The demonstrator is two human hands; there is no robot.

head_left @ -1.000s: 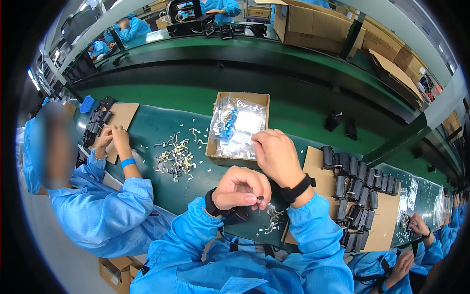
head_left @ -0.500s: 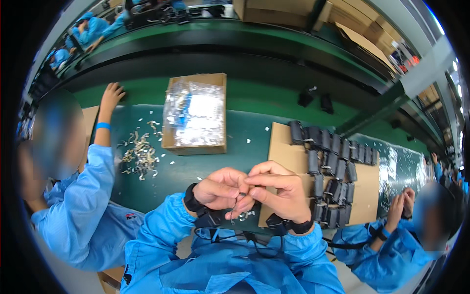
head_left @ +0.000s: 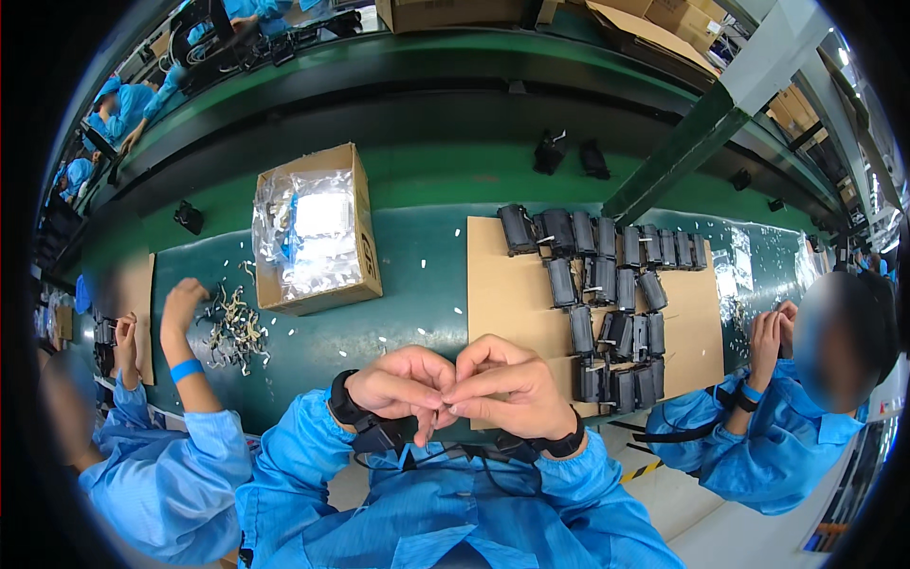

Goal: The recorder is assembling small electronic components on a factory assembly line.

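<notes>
Fingertips of both my hands meet in a pinch just above the bench's front edge. My left hand (head_left: 403, 384) has thumb and forefinger pressed together, its other fingers curled beneath. From the right, my right hand (head_left: 512, 387) pinches at the same spot, thumb and forefinger touching the left fingertips. Whatever is between them is tiny and almost wholly covered, so I cannot make out its kind. Right of my right hand, rows of black box-shaped units (head_left: 623, 334) lie on a cardboard sheet (head_left: 512, 284).
An open carton (head_left: 327, 302) of clear plastic bags stands back left. Beside it lies a heap of small pale strips (head_left: 235, 327), with a co-worker's hand (head_left: 184, 302) above. Another co-worker's hands (head_left: 773, 332) are at right. A green post (head_left: 678, 156) slants behind the cardboard.
The view has shifted, so the carton and units sit farther left. A small dark piece seen at my fingertips is now covered. The left co-worker's hand came from the back toward the heap.
</notes>
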